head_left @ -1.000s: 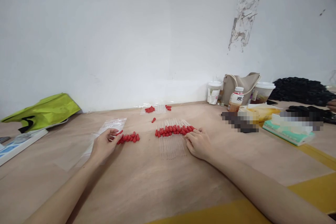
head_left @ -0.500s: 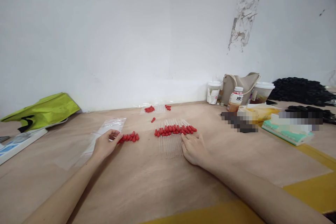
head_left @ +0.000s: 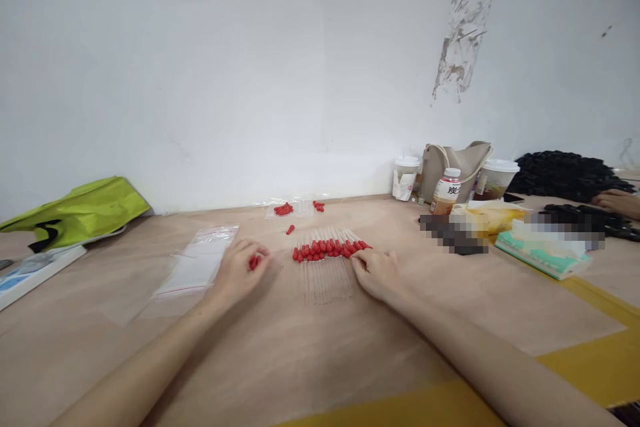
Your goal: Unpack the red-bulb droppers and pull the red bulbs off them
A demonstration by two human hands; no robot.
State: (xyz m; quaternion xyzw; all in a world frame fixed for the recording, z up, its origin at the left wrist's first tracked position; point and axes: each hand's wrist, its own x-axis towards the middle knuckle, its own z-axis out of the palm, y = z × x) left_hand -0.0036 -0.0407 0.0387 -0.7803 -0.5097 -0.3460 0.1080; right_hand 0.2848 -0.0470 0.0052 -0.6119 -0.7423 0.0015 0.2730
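Note:
A row of clear glass droppers with red rubber bulbs (head_left: 327, 250) lies on the wooden table in front of me. My right hand (head_left: 375, 273) rests at the row's right end, fingers curled against the glass tubes. My left hand (head_left: 239, 271) is cupped over a small pile of loose red bulbs (head_left: 254, 260), most of them hidden under the fingers. A clear zip bag (head_left: 197, 263) lies flat just left of that hand.
More red bulbs (head_left: 284, 209) and a plastic bag lie near the wall. A green bag (head_left: 80, 210) sits far left. Cups, a bottle (head_left: 447, 191), a beige bag, a tissue pack (head_left: 543, 250) and black items stand right, where another person's hand (head_left: 617, 201) shows.
My left hand slid right from the zip bag's edge and now covers the loose bulbs, bunching them. My right hand shifted slightly at the droppers' right end. Another person's hand came into view far right.

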